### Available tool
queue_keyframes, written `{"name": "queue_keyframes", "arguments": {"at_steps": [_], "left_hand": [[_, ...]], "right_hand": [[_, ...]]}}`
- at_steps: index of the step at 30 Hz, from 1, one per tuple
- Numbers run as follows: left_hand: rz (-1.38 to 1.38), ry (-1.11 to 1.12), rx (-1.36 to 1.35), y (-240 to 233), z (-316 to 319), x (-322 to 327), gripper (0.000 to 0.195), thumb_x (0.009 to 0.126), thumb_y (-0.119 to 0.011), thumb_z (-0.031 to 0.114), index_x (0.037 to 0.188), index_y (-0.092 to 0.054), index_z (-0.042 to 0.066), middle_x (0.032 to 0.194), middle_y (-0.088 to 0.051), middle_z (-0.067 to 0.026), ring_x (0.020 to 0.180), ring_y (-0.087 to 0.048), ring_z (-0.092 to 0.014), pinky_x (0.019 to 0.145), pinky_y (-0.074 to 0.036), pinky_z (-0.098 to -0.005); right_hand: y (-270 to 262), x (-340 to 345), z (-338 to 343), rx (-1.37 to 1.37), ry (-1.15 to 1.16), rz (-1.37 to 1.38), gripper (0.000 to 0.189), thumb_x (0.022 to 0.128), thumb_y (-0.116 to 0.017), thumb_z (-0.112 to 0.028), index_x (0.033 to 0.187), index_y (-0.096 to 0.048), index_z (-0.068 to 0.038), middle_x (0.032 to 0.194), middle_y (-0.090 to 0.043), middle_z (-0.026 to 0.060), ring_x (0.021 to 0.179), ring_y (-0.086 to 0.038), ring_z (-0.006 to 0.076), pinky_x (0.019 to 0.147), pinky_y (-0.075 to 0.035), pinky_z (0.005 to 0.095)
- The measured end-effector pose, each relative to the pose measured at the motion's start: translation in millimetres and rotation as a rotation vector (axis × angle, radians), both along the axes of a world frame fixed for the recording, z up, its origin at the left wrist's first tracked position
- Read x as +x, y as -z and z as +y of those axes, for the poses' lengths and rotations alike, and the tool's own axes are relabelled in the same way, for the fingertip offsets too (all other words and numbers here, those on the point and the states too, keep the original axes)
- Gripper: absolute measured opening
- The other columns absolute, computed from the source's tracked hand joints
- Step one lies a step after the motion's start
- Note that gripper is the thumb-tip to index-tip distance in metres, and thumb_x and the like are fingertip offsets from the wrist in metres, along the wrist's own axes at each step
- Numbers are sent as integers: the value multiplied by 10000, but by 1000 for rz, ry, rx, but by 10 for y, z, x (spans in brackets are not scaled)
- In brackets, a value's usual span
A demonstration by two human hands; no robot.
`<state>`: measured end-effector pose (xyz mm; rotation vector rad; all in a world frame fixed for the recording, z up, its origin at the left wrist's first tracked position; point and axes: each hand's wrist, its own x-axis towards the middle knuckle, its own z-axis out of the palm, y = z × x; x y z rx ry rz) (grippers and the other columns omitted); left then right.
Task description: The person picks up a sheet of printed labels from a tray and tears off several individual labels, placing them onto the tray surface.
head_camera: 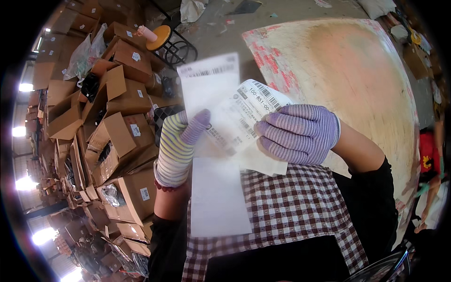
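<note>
My left hand, in a knit glove striped yellow, white and purple, grips white paper label sheets between thumb and fingers. One blank-looking strip hangs down in front of my checked apron. Above the left thumb a sheet with a barcode stands up, blurred by motion. My right hand, in a purple-and-white striped glove, pinches the right edge of a printed shipping label bearing a barcode and writing. More pale paper shows below the right fingers. How many sheets overlap cannot be told.
Stacked cardboard boxes, several with open flaps, fill the left side. A round stool bears a pink bottle. To the right lies a large worn wooden board. Part of another person's arm shows at the far right.
</note>
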<state>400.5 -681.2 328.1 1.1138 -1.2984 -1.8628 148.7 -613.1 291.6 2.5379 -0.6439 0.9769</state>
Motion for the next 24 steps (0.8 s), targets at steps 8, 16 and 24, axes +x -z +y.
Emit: {"name": "queue_keyframes", "arguments": {"at_steps": [8,16,24], "left_hand": [[-66,32,-157,443,-1074,305,201,916,-640,115,1053,-706,-18,926,-720,-49,812,-634,-67,735,-501,-211],[-8,137,-81,395,-2451,494,218,892,-669,79,1085,-692,-20,968,-718,-43,857,-632,-77,781,-502,-239],[-61,112,-263,495,-4193,174,236,884,-676,69,1107,-681,-9,1004,-704,-25,892,-604,-69,815,-474,-236]], "right_hand": [[121,154,-1190,-43,93,-27,238,787,-614,-88,1014,-630,-17,1062,-658,145,998,-623,256,830,-540,351],[81,435,-2463,-7,212,-29,264,780,-636,-117,1038,-645,-61,1032,-657,99,963,-608,242,790,-529,341],[93,-36,-3776,766,565,-812,328,791,-697,-71,1114,-646,-42,1048,-668,101,972,-636,218,842,-530,348]]}}
